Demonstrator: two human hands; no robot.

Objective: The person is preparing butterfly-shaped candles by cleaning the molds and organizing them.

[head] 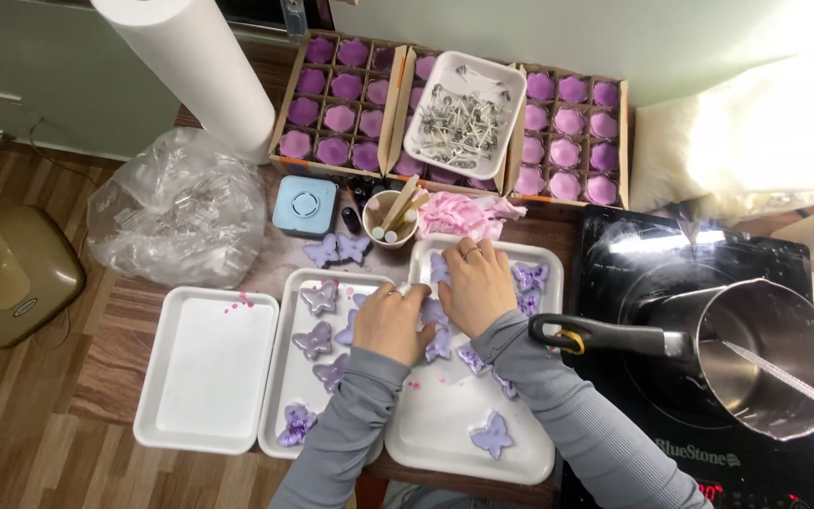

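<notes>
Dark wooden table over wood-plank floor, crowded with white rectangular plastic trays. Left hand and right hand lie flat, fingers spread, on purple butterfly-shaped wax pieces; neither grips anything. Black induction hob sits at right.

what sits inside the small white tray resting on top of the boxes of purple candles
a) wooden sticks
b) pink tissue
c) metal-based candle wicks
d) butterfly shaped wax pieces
c: the small white tray resting across the boxes of purple candles holds a loose pile of candle wicks with round metal bases; the butterfly shapes lie in the lower trays.
</notes>
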